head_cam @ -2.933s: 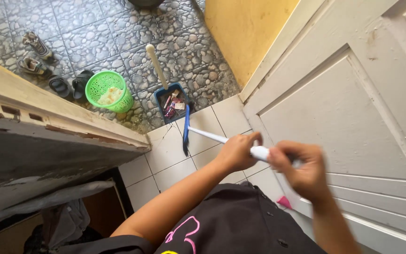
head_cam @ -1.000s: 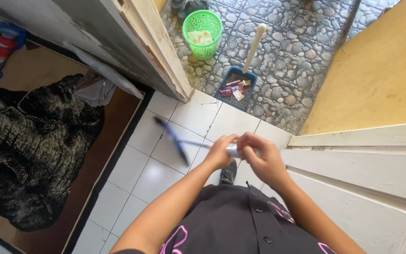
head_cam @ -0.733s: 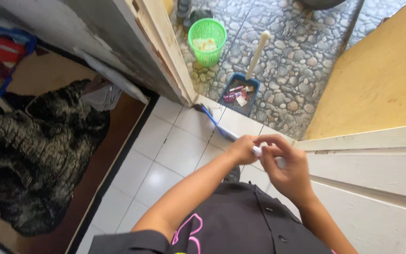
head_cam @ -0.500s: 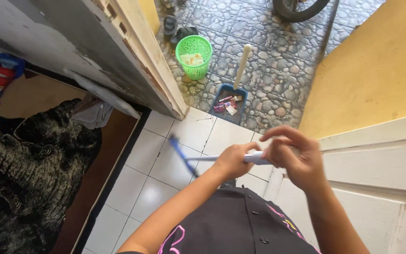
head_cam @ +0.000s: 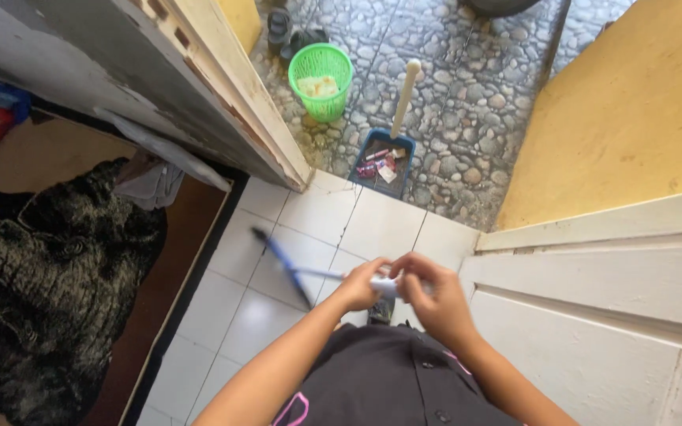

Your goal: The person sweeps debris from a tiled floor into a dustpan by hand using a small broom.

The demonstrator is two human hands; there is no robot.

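Both my hands grip the white handle of a broom (head_cam: 321, 274) with a blue, blurred head over the white floor tiles (head_cam: 317, 221). My left hand (head_cam: 361, 285) holds the handle lower down and my right hand (head_cam: 429, 293) closes on it just behind. Beyond the threshold a blue dustpan (head_cam: 380, 162) with a pale upright handle holds several scraps of litter on the pebble-patterned floor. The broom head hovers about one tile short of the dustpan, to its left.
A green basket (head_cam: 321, 75) with pale contents stands past the dustpan, with dark sandals (head_cam: 286, 28) behind it. A worn door frame (head_cam: 238, 102) runs along the left, a white panelled door (head_cam: 593, 315) along the right, a yellow wall (head_cam: 633, 110) beyond. A dark patterned rug (head_cam: 49, 268) lies at left.
The broom head has swung back and left across the tiles, away from the threshold. My hands have dropped lower and closer together on the handle.
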